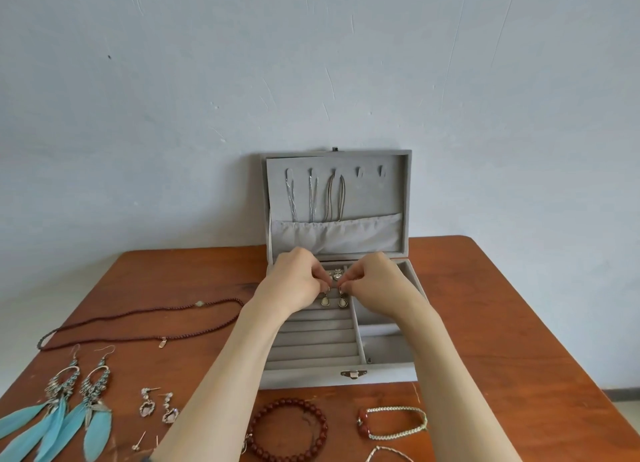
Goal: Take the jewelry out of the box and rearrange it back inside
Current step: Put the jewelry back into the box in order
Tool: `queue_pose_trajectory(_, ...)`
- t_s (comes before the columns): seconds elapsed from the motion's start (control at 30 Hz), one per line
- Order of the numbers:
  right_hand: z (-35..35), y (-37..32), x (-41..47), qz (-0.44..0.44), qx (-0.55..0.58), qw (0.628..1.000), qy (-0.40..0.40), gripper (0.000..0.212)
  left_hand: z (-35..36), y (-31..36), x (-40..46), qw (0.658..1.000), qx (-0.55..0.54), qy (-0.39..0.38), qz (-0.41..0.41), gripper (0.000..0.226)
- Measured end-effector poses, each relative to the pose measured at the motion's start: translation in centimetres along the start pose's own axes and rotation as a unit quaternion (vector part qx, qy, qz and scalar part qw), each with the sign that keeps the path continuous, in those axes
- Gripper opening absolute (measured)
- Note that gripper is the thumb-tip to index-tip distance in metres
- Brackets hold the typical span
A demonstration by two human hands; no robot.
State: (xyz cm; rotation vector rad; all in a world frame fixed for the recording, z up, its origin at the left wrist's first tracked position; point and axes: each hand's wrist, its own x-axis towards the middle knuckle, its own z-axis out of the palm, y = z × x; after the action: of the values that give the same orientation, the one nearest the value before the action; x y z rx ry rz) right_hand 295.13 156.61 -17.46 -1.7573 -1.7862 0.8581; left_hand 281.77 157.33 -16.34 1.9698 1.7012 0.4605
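Over the ring-roll rows at the back of the open grey jewelry box (341, 357), both hands meet. The left hand (294, 283) pinches the hook of one pale drop earring (325, 300) and the right hand (377, 285) pinches the hook of its twin (342, 300); the fingers (320, 275) are curled tight on the hooks, and the two drops hang side by side just above the rolls. Small silver pieces (336, 274) sit just behind them. Three chains (313, 198) hang from hooks in the upright lid. Around the box on the wooden bench (502, 323) lie a dark bead necklace (138, 321), blue feather earrings (65, 416), small crystal earrings (157, 404), a red bead bracelet (289, 428) and a braided bracelet (393, 423).
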Motion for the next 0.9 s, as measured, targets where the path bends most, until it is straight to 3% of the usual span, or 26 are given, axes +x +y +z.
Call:
queue_pose_trajectory(0.6,0.41,0.01,0.21,-0.003,-0.040,0.998,0.054,0.013,0.14,0.14,-0.16,0.999,0.031,0.040,0.005,0.010)
queue_pose_trajectory(0.9,0.98,0.17,0.53,-0.001,-0.051,0.995,0.086,0.012,0.26,-0.01,-0.08,0.993,0.076,0.058,0.065,0.007)
